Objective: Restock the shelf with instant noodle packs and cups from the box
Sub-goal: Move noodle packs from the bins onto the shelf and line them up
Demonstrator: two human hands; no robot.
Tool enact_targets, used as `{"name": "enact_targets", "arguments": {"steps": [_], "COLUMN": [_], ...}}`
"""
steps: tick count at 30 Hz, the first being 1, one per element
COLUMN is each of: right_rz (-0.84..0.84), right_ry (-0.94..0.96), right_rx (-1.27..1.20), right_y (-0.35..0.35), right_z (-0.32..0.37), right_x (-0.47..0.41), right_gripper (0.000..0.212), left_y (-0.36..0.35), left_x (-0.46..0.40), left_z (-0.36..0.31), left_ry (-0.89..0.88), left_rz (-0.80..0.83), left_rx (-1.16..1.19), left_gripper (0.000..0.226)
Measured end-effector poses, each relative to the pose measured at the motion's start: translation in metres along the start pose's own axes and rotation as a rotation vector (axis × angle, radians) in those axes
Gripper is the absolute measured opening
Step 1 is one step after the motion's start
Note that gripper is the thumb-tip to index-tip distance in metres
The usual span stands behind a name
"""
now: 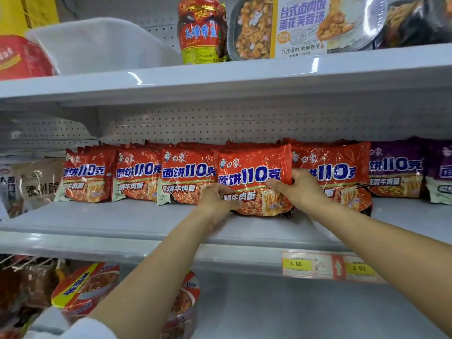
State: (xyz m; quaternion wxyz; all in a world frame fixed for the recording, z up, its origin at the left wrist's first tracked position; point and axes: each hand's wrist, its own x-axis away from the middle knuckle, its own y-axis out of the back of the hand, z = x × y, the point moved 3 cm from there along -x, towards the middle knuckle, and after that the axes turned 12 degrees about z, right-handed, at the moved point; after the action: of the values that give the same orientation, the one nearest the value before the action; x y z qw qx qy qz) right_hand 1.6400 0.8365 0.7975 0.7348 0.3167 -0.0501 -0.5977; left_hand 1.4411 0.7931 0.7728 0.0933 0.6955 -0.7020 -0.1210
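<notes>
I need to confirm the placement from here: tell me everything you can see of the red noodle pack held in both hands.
The red noodle pack is a glossy plastic pouch with white and blue lettering and a noodle picture low on its front. It stands nearly upright on the middle shelf, forward of the row of matching red packs and overlapping its neighbours. The left hand grips its lower left edge; the right hand holds its right edge. It looks sealed and undamaged.

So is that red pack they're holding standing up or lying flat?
Standing up, face forward: the red noodle pack has its bottom edge on the shelf, gripped by both hands.
</notes>
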Motion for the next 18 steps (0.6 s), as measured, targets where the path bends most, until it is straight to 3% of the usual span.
{"name": "enact_targets", "arguments": {"steps": [3, 5, 8, 13, 18], "right_rz": [-0.109, -0.161, -0.194, -0.264, -0.240], "right_ry": [-0.022, -0.032, -0.027, -0.087, -0.101], "right_rx": [0.436, 0.561, 0.653, 0.769, 0.753], "right_y": [0.008, 0.011, 0.011, 0.011, 0.011], "right_z": [0.006, 0.008, 0.007, 0.011, 0.011], "right_x": [-0.006, -0.011, -0.016, -0.013, -0.011], "right_gripper": [0.035, 0.041, 0.046, 0.087, 0.092], "left_y": [-0.001, -0.003, -0.007, -0.009, -0.007], "left_x": [-0.010, -0.015, -0.021, -0.025, -0.022], "left_z": [0.001, -0.001, -0.005, -0.006, -0.006], "left_ry": [-0.035, -0.067, -0.111, -0.130, -0.117], "left_rz": [-0.071, -0.126, -0.171, -0.214, -0.210], "left_rx": [-0.320, -0.480, -0.574, -0.638, -0.639], "left_gripper": [0.050, 0.053, 0.056, 0.059, 0.059]}}
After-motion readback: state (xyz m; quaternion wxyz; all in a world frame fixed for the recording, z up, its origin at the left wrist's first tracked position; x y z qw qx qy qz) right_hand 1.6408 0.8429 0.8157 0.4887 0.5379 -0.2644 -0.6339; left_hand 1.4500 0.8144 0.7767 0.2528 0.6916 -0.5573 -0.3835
